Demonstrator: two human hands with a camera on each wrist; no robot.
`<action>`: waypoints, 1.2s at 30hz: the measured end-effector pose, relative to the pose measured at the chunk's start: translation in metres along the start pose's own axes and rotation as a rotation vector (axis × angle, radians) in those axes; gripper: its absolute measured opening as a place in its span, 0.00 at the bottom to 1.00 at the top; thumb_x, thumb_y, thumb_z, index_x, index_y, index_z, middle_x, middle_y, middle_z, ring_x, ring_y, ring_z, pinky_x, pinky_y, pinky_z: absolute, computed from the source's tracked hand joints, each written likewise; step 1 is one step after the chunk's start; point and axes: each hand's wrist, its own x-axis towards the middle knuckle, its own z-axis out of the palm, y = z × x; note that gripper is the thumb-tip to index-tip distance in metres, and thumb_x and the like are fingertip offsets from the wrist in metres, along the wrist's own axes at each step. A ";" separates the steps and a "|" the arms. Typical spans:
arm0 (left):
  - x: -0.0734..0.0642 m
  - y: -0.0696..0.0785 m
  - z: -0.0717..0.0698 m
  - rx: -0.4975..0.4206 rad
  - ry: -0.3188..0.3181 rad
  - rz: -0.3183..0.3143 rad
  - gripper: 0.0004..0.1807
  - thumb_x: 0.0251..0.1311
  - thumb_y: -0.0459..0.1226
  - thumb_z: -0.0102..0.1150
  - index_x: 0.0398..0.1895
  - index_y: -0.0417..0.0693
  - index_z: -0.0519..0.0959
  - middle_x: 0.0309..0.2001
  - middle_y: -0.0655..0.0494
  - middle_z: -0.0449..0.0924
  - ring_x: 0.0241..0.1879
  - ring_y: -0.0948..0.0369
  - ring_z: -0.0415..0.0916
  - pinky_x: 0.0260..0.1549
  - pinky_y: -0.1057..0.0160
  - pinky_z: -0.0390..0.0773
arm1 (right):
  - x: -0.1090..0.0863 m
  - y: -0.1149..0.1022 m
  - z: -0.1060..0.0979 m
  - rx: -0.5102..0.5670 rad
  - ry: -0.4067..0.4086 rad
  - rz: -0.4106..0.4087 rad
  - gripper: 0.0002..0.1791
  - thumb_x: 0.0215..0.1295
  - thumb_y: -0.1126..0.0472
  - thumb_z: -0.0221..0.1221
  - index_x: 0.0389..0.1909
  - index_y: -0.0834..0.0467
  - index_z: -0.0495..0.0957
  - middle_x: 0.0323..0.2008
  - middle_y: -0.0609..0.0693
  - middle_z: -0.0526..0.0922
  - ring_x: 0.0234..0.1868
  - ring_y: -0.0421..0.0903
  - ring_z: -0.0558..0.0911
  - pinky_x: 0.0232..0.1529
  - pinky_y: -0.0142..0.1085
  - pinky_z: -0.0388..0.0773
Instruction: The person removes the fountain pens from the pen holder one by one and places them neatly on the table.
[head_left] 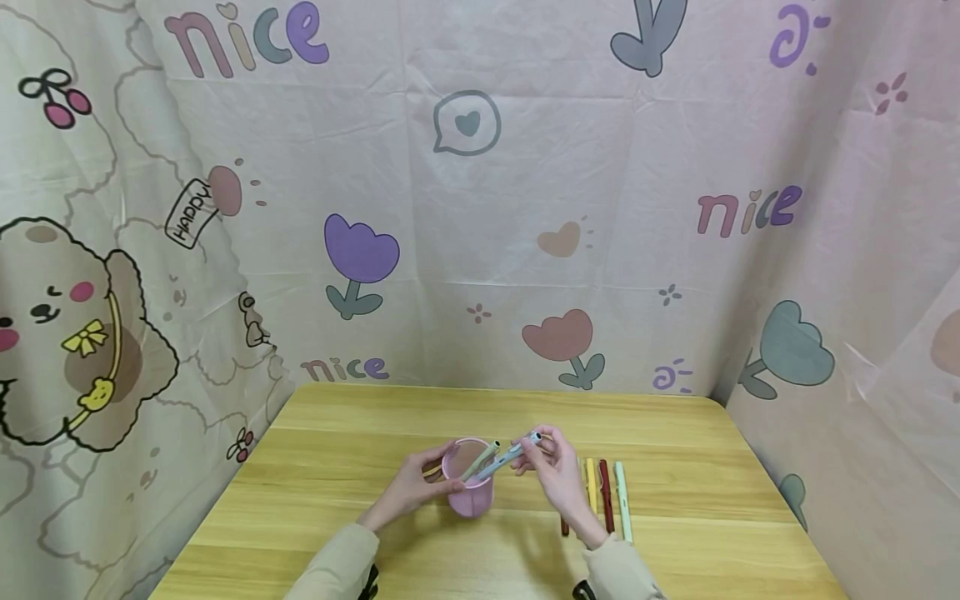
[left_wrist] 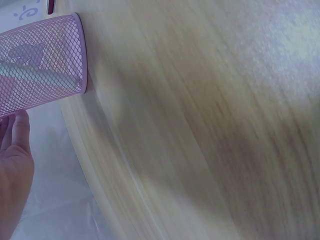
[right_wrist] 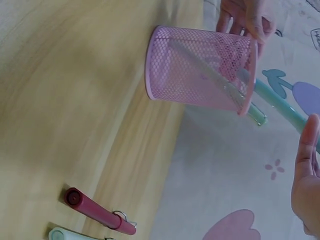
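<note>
A pink mesh pen holder [head_left: 472,503] stands upright on the table, its open top facing up. My left hand [head_left: 413,483] grips it near the rim, thumb at the front and fingers at the far side. Inside leans a pale green pen [right_wrist: 257,115], its upper end sticking out past the rim. In my right hand [head_left: 553,471] a light blue pen [head_left: 506,457] is pinched near its upper end. That pen slants down to the left, and its lower end is inside the holder's mouth, as the right wrist view shows.
To the right lie a yellow pen [head_left: 592,482], a dark red pen [head_left: 606,493] and a mint green pen [head_left: 623,500]. Another dark red pen [head_left: 565,527] is partly hidden by the right forearm. Behind the wooden table [head_left: 712,500] hangs a printed curtain [head_left: 465,233].
</note>
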 end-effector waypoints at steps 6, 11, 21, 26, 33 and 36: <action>0.000 -0.001 0.001 -0.008 -0.003 0.004 0.43 0.57 0.37 0.72 0.71 0.26 0.61 0.69 0.23 0.63 0.66 0.31 0.69 0.63 0.55 0.79 | -0.002 -0.002 -0.009 0.029 -0.094 -0.079 0.15 0.79 0.65 0.46 0.53 0.74 0.58 0.42 0.40 0.89 0.32 0.41 0.88 0.37 0.41 0.93; 0.000 -0.001 0.000 -0.015 -0.004 0.003 0.43 0.57 0.37 0.71 0.71 0.26 0.61 0.69 0.23 0.62 0.66 0.31 0.68 0.63 0.55 0.79 | -0.002 -0.005 -0.015 0.060 -0.105 -0.083 0.06 0.82 0.63 0.40 0.52 0.61 0.58 0.42 0.43 0.89 0.33 0.43 0.89 0.38 0.41 0.93; 0.000 0.000 0.000 -0.033 -0.006 -0.019 0.44 0.57 0.37 0.72 0.72 0.27 0.61 0.70 0.23 0.62 0.66 0.31 0.68 0.63 0.56 0.79 | -0.007 -0.012 -0.025 0.029 -0.035 -0.057 0.12 0.78 0.66 0.48 0.55 0.64 0.58 0.43 0.45 0.88 0.35 0.41 0.88 0.41 0.36 0.92; 0.000 -0.001 0.001 -0.031 -0.002 -0.020 0.44 0.57 0.37 0.72 0.71 0.27 0.61 0.70 0.23 0.62 0.66 0.31 0.68 0.63 0.56 0.79 | -0.010 -0.014 -0.031 -0.006 0.062 0.012 0.17 0.70 0.69 0.59 0.51 0.73 0.65 0.45 0.54 0.89 0.33 0.39 0.88 0.41 0.34 0.92; 0.000 -0.001 0.001 -0.026 0.001 -0.023 0.43 0.57 0.37 0.72 0.71 0.27 0.61 0.70 0.24 0.62 0.67 0.31 0.68 0.64 0.55 0.79 | -0.013 -0.014 -0.045 0.063 0.114 0.058 0.19 0.68 0.70 0.61 0.51 0.80 0.68 0.41 0.48 0.90 0.32 0.38 0.87 0.39 0.31 0.91; 0.000 -0.001 0.000 -0.026 0.001 -0.025 0.43 0.57 0.37 0.72 0.71 0.27 0.61 0.70 0.24 0.62 0.67 0.31 0.68 0.64 0.55 0.79 | -0.014 -0.014 -0.051 0.090 0.131 0.051 0.19 0.67 0.72 0.61 0.51 0.83 0.68 0.40 0.50 0.90 0.32 0.38 0.87 0.38 0.31 0.91</action>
